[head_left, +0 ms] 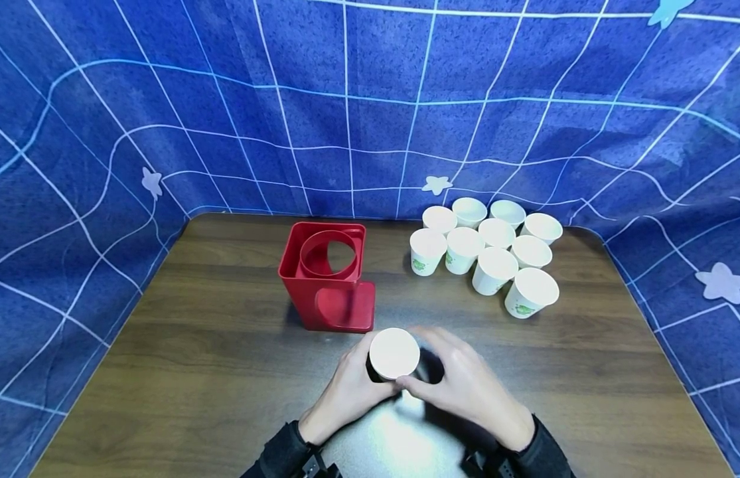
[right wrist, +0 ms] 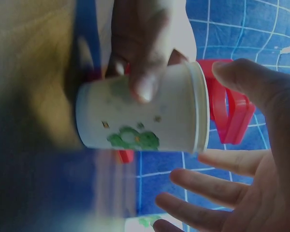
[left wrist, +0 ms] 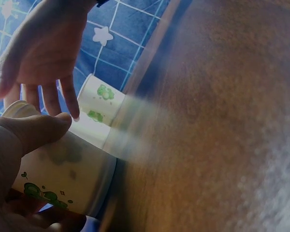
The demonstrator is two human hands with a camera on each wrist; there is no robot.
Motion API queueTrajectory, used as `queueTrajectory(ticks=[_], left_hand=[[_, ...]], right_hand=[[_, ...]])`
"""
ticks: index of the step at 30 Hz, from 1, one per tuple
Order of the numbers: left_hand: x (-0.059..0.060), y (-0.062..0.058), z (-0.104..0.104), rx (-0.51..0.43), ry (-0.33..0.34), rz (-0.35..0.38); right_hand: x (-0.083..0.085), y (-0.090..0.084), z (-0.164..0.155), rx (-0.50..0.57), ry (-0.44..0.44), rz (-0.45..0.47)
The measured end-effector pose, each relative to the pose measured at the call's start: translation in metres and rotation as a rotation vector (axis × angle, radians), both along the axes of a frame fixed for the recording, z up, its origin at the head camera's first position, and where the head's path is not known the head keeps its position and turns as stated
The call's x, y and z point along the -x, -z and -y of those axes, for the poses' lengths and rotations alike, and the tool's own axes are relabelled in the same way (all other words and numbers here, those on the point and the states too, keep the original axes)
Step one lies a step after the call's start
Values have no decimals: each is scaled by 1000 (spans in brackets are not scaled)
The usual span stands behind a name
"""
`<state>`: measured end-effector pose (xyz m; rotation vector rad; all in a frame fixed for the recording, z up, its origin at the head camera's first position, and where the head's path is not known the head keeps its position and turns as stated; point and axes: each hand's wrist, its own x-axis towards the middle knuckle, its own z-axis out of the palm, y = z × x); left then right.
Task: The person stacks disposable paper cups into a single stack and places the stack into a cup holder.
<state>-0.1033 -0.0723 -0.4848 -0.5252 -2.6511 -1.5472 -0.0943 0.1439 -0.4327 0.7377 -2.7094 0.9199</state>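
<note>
A white paper cup (head_left: pixel 395 354) with a green print on its side (right wrist: pixel 135 138) stands mouth up near the front of the table, its rim showing a doubled edge in the right wrist view. My left hand (head_left: pixel 348 392) grips it from the left, thumb laid along the near wall and fingers round the far side. On the right, my right hand (head_left: pixel 465 382) holds nothing; its fingers are spread and nearly straight, with the thumb tip (right wrist: pixel 224 72) close by the rim. In the left wrist view, the right palm (left wrist: pixel 48 63) faces the cup.
Behind the hands on the left stands a red plastic box (head_left: pixel 312 302) with a round ring (head_left: pixel 312 269) inside its top. Several white paper cups (head_left: pixel 492 269) stand grouped at the back right of the wooden table (head_left: pixel 226 372). A blue gridded cloth (head_left: pixel 370 119) surrounds the table.
</note>
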Motion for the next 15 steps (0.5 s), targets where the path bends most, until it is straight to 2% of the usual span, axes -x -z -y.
queueTrajectory(ticks=[7,15], left_hand=[[1,1,-1,3,10,7],[0,1,-1,6,4,58]], right_hand=[[6,-15,-14,-51,69,-35],[17,-32,-35,-14,143,-72]])
